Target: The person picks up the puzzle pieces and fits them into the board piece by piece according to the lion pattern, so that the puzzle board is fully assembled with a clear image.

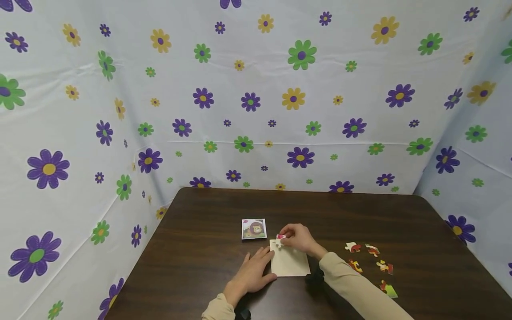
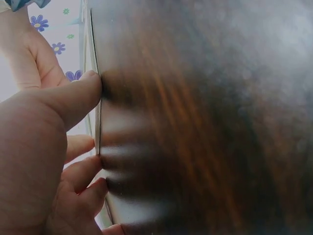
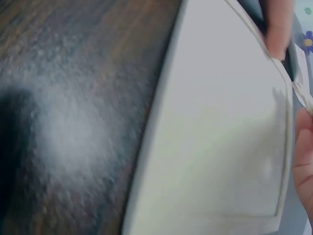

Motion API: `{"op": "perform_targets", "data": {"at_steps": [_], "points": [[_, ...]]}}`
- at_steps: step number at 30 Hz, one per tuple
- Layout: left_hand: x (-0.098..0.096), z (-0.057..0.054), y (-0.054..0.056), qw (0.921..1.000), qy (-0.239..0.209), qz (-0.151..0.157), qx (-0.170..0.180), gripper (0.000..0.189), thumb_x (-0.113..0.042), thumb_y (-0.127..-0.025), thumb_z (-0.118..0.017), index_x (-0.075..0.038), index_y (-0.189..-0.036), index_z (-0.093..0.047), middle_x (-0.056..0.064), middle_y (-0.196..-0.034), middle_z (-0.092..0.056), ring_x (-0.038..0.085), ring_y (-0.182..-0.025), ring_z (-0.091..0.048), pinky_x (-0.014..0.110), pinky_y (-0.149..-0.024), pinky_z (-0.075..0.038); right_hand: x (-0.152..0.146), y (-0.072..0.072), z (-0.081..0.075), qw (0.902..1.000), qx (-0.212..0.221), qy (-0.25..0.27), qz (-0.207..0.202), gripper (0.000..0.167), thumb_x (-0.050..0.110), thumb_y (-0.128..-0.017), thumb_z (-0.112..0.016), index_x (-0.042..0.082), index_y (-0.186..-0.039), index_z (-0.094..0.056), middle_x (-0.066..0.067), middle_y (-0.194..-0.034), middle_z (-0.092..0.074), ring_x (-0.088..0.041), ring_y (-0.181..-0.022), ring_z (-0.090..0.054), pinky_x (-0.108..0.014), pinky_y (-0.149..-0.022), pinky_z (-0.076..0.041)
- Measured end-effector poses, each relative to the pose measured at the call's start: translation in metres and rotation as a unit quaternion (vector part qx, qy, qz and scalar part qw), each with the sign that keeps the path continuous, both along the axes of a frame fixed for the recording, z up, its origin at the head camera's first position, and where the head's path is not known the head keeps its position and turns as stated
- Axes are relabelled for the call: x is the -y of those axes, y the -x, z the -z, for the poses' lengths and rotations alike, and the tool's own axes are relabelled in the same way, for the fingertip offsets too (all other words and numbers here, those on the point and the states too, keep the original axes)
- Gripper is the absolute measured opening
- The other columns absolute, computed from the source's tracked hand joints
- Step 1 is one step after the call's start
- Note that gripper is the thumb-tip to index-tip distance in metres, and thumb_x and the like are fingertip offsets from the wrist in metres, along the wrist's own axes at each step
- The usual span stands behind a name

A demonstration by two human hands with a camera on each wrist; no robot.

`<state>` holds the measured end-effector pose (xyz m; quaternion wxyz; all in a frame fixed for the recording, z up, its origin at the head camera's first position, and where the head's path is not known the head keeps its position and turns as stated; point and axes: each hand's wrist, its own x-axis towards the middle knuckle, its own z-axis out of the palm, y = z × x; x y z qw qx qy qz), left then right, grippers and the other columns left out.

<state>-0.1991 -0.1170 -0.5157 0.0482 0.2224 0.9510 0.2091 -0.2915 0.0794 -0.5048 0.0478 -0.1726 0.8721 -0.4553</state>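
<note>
A cream puzzle tray (image 1: 290, 262) with a raised rim lies flat on the dark table. Over its far left corner my right hand (image 1: 301, 239) pinches a puzzle piece (image 1: 280, 238) with pink and white on it. In the right wrist view only the edge of that puzzle piece (image 3: 303, 95) shows beside my thumb. My left hand (image 1: 253, 272) lies spread on the table at the tray's left side, its fingertips touching the tray edge. In the left wrist view, the left thumb (image 2: 80, 95) rests against the tray's near edge.
Several loose puzzle pieces (image 1: 385, 266) lie to the right of my right forearm. Behind the tray, to the left, sits a small square picture card (image 1: 254, 229) showing a lion. A white curtain (image 1: 272, 80) with printed flowers surrounds the brown table (image 1: 192, 249).
</note>
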Motion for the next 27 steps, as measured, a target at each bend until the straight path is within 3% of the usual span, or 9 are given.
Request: {"op": "perform_targets", "data": {"at_steps": [7, 14, 27], "points": [[-0.001, 0.002, 0.002, 1.0000, 0.005, 0.000, -0.004, 0.066, -0.040, -0.088, -0.066, -0.009, -0.142, -0.046, 0.011, -0.148, -0.041, 0.032, -0.137, -0.036, 0.063, -0.104, -0.027, 0.006, -0.004, 0.003, 0.9997, 0.016, 0.008, -0.016, 0.020, 0.006, -0.076, -0.080, 0.002, -0.092, -0.070, -0.001, -0.075, -0.065, -0.012, -0.069, -0.057, -0.028, -0.060, -0.046], [-0.001, 0.002, 0.003, 0.9999, 0.008, -0.002, -0.005, 0.066, -0.041, -0.088, -0.066, -0.008, -0.141, -0.046, 0.010, -0.148, -0.042, 0.031, -0.137, -0.036, 0.062, -0.104, -0.027, 0.009, -0.006, 0.003, 0.9988, 0.046, 0.014, 0.008, 0.018, 0.004, -0.073, -0.081, 0.002, -0.084, -0.067, 0.000, -0.067, -0.063, -0.010, -0.058, -0.059, -0.024, -0.050, -0.046], [0.000, 0.004, 0.005, 0.9999, 0.014, 0.003, -0.009, 0.064, -0.041, -0.088, -0.067, -0.010, -0.141, -0.047, 0.008, -0.148, -0.042, 0.030, -0.137, -0.037, 0.061, -0.104, -0.029, 0.017, -0.010, 0.001, 0.9978, 0.035, -0.012, 0.055, 0.010, 0.002, -0.069, -0.079, 0.002, -0.076, -0.072, 0.000, -0.062, -0.063, -0.009, -0.051, -0.056, -0.024, -0.047, -0.047]]}}
